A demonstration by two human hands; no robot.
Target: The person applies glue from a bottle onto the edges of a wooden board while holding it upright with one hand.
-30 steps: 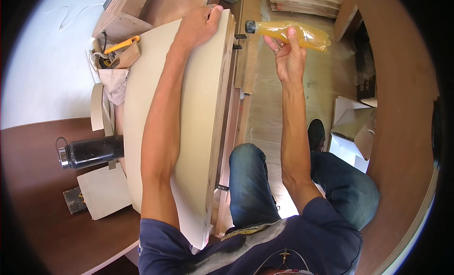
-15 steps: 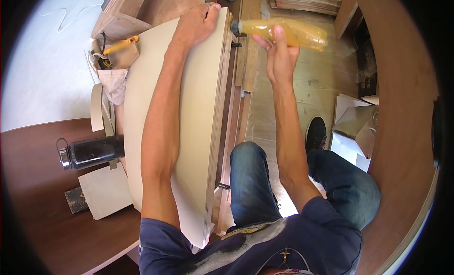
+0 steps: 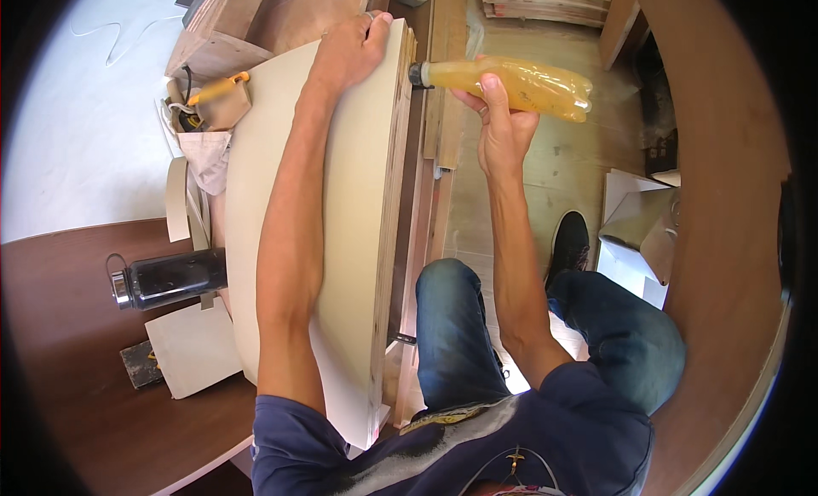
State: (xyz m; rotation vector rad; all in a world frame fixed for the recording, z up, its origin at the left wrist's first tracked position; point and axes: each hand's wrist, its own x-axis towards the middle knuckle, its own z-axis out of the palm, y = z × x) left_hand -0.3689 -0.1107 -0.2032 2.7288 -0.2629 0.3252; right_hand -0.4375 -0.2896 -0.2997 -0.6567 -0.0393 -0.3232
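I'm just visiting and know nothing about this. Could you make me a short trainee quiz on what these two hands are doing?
1. Which hand holds the yellow bottle?
2. True or false: the left hand is touching the pale board.
3. What colour is the bottle's cap?
A. White
B. Black
C. Red

Key:
1. The right hand.
2. True.
3. B.
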